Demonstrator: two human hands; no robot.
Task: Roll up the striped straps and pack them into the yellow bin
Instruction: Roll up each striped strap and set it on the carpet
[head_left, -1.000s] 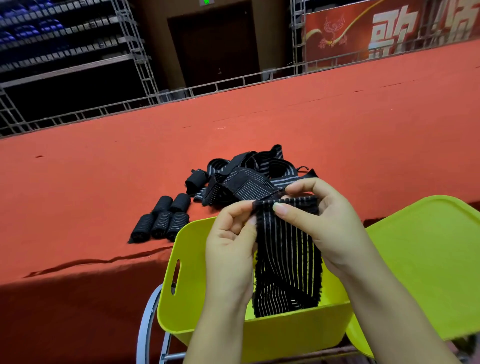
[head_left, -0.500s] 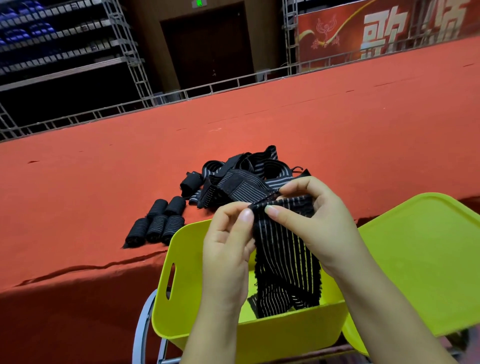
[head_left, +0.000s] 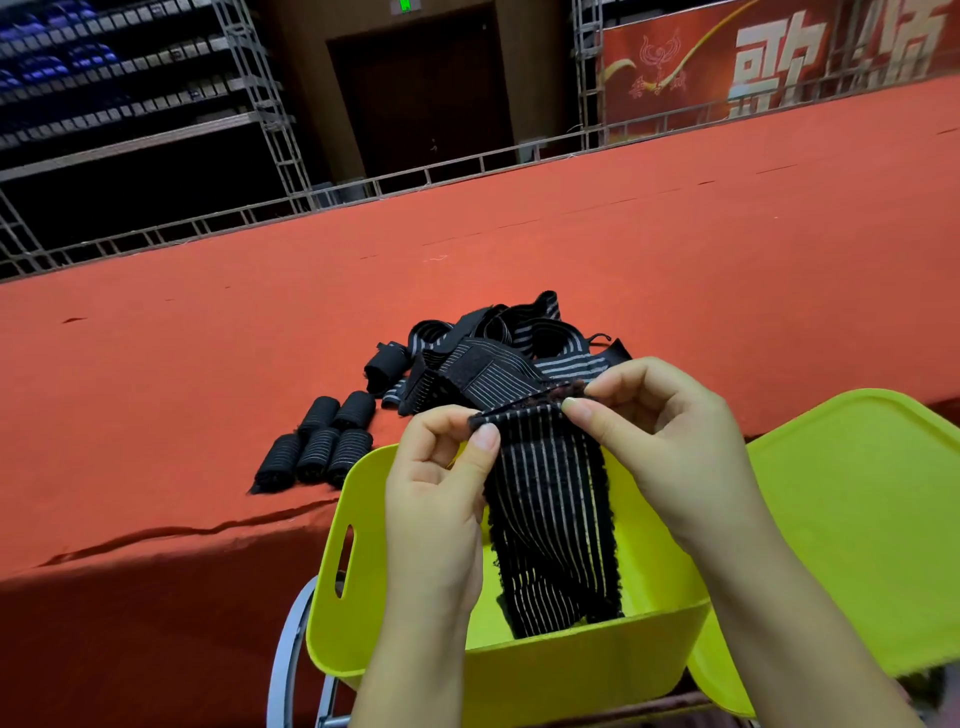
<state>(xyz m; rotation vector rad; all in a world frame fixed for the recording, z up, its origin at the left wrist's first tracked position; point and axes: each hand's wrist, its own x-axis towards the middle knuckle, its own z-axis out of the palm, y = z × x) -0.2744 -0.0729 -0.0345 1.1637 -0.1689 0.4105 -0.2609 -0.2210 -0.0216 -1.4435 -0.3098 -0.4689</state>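
Hands, left (head_left: 441, 467) and right (head_left: 665, 436), pinch the striped strap's (head_left: 550, 509) top edge; an uneven first fold would likely roll crooked.

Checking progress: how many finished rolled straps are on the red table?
6: a front row of three, two behind them, one apart by the loose strap pile. The pile may hide more.
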